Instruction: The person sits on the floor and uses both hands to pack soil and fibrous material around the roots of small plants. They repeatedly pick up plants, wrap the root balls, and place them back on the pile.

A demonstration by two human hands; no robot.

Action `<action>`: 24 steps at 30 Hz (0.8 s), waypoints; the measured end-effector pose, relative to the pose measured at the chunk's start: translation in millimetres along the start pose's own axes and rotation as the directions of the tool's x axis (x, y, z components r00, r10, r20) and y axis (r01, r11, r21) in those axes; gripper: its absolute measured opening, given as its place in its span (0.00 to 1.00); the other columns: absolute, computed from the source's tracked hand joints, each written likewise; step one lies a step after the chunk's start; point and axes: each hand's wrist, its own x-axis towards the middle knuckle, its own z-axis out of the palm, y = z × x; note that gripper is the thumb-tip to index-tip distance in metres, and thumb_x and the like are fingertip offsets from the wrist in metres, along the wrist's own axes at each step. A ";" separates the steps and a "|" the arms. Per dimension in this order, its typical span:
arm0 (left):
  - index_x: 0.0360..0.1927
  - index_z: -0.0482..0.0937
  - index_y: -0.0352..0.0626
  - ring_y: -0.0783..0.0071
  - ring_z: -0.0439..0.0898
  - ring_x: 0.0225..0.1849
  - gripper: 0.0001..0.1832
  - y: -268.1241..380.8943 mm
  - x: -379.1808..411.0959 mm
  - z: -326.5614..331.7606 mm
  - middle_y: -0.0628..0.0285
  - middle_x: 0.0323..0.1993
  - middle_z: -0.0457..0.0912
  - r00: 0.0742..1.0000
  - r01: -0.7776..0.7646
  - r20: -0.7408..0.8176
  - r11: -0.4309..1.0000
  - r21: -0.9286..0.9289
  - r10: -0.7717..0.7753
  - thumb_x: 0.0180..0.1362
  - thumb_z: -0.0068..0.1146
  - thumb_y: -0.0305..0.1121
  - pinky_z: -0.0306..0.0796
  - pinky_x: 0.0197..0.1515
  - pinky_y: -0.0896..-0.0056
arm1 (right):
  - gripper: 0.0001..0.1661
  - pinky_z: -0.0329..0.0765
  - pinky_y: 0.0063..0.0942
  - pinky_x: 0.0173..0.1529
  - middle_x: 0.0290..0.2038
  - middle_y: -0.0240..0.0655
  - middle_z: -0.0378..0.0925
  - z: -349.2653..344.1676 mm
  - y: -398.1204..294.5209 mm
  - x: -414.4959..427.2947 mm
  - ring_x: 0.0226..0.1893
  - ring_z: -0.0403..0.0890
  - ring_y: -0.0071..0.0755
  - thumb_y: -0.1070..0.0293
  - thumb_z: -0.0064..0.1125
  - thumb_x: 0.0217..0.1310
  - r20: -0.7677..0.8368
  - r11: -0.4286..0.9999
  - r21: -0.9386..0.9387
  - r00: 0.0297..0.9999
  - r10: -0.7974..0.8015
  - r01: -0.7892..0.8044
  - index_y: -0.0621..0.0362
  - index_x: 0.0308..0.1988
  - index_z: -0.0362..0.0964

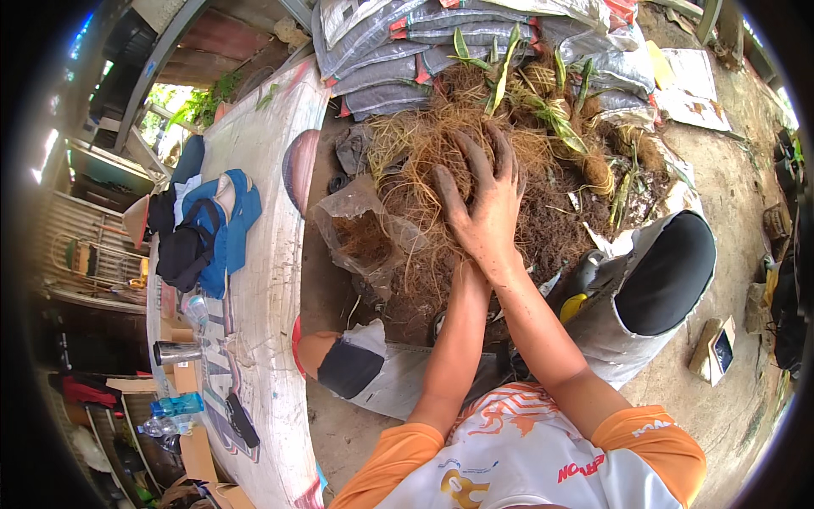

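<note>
My right hand (pixel 486 200), its fingers dark with soil, is spread and curved over a clump of brown fibrous roots (pixel 439 149). Beneath it, at the wrist, my left forearm (pixel 467 305) passes under my right one. My left hand is hidden under the right hand and the fibres, so its grip does not show. Loose dark soil mixed with fibre (pixel 550 223) lies around the clump. To its left stands an open clear plastic bag (pixel 362 235) with brown fibre inside. Snake plants (pixel 563 127) with bundled root balls lie just beyond my fingers.
Stacked grey woven sacks (pixel 388 70) rise behind the plants. At left, a table with a printed cover (pixel 267 343) holds a blue and black bag (pixel 219 229), bottles (pixel 178 404) and a metal tumbler (pixel 175 352). A phone-like device (pixel 724 351) leans on a block at right.
</note>
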 end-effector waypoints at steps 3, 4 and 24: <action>0.71 0.55 0.43 0.60 0.65 0.67 0.32 -5.4 1.7 12.8 0.53 0.68 0.62 0.997 -0.067 0.041 0.989 0.129 0.062 0.70 0.45 0.48 0.63 0.69 0.56 | 0.35 0.48 0.58 0.70 0.66 0.51 0.59 -11.7 -2.9 4.4 0.68 0.56 0.59 0.50 0.66 0.54 0.067 0.997 -0.058 0.997 -0.044 0.048 0.50 0.60 0.70; 0.71 0.55 0.44 0.60 0.65 0.67 0.32 -6.1 3.3 16.1 0.53 0.69 0.62 0.995 -0.089 0.062 0.982 0.166 0.080 0.70 0.45 0.48 0.63 0.70 0.56 | 0.38 0.52 0.55 0.70 0.64 0.52 0.61 -16.6 -1.5 5.5 0.67 0.59 0.61 0.50 0.67 0.54 0.076 0.995 -0.075 0.995 -0.064 0.070 0.51 0.61 0.69; 0.67 0.63 0.42 0.57 0.73 0.60 0.32 28.4 28.9 8.7 0.51 0.63 0.70 0.951 0.258 0.297 0.741 -0.620 -0.083 0.68 0.44 0.54 0.73 0.62 0.54 | 0.81 0.49 0.49 0.74 0.72 0.52 0.45 9.3 90.5 -37.7 0.73 0.48 0.52 0.55 0.82 0.24 0.277 0.835 0.551 0.946 -0.167 -0.014 0.57 0.73 0.37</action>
